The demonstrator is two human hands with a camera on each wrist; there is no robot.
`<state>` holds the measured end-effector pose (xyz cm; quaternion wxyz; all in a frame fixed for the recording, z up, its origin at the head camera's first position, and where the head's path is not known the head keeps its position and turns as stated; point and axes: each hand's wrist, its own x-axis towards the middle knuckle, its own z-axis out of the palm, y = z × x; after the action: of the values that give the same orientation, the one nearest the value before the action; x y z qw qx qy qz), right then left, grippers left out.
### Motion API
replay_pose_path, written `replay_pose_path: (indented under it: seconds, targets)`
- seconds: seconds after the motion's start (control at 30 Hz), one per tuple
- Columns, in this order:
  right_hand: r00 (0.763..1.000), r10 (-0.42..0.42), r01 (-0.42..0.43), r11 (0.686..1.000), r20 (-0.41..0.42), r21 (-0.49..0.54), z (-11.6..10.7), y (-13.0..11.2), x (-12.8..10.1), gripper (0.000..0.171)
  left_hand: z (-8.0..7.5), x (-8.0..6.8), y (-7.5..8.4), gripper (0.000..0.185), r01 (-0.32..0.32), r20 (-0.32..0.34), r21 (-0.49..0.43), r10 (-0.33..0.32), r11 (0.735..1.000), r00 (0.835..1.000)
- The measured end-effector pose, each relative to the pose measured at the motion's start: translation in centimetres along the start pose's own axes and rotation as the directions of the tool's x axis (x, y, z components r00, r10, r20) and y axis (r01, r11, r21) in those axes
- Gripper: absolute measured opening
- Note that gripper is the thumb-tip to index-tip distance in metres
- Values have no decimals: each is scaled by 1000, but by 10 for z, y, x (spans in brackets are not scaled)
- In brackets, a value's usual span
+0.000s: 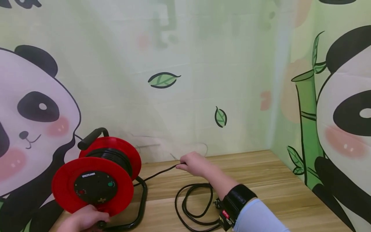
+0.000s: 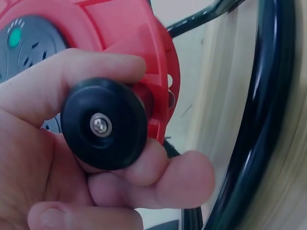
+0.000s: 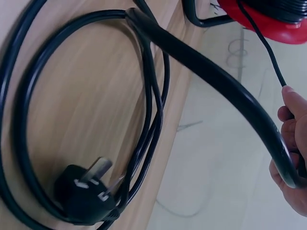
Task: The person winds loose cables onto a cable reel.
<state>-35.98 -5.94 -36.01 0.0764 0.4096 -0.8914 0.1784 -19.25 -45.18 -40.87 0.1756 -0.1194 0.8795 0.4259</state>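
A red cable reel [image 1: 62, 190] with black cord wound on its drum stands at the left of the table in the head view. My left hand [image 1: 84, 217] is low at the reel's front face. In the left wrist view, its fingers curl round a round black winding knob [image 2: 105, 124] with a screw in its centre. My right hand [image 1: 194, 164] grips the black cable [image 1: 160, 172], which runs from it to the reel. Loose loops of cable [image 1: 184, 212] lie on the wood below the right forearm. A black plug [image 3: 86, 196] shows among them in the right wrist view.
The reel has a black carrying handle [image 1: 92, 139] on top and a bent tube stand [image 1: 143, 199] at its right. Behind the wooden table [image 1: 249, 167] hangs a panda-printed cloth [image 1: 188, 96], which also covers the right side.
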Motion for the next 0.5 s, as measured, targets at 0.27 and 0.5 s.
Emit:
replay_pose_path:
  seconds: [0.27, 0.5]
  targets:
    - [1000, -20, 21, 998, -20, 55, 14, -16, 8, 43, -20, -2, -27, 22, -125, 124, -178, 148, 976, 981]
    - [1000, 7, -7, 998, -11, 63, 28, -26, 14, 43, -34, -5, -44, 25, -111, 117, -235, 141, 966, 983]
